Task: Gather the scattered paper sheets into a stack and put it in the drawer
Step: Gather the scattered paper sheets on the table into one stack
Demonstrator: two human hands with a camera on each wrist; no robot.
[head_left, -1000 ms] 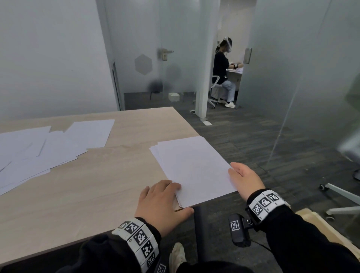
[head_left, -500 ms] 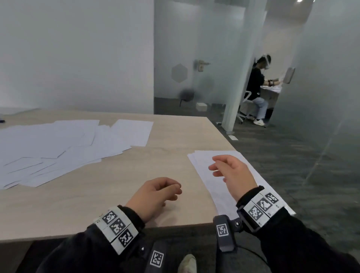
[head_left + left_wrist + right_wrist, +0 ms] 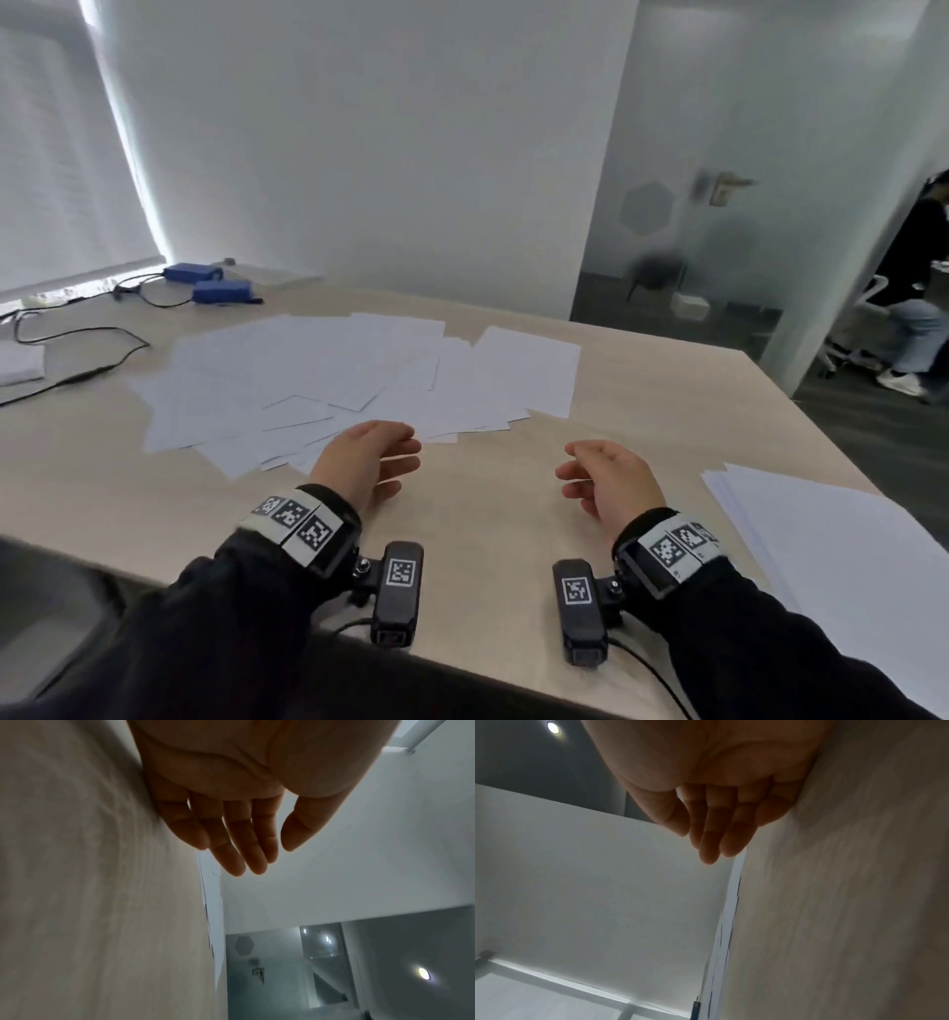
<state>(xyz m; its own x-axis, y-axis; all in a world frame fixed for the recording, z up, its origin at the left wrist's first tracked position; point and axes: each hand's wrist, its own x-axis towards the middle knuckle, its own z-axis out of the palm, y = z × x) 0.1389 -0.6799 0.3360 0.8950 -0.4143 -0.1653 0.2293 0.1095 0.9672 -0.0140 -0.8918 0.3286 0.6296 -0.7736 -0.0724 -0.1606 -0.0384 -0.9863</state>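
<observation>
Where pale wood-grain table (image 3: 513, 565) meets smooth white wall (image 3: 359, 154): thin flat white sheets (image 3: 359, 375) fanned, overlapping, mid-table; neater stack (image 3: 842, 555) at right edge. Left hand (image 3: 367, 462) & right hand (image 3: 608, 480) over bare wood, fingers loose, empty.

A: What sits at the far left of the desk (image 3: 513, 524)?
B: Two blue boxes (image 3: 222, 291) with black cables (image 3: 77, 336).
A: And beyond the glass door (image 3: 719, 241)?
B: A seated person (image 3: 911, 288).
</observation>
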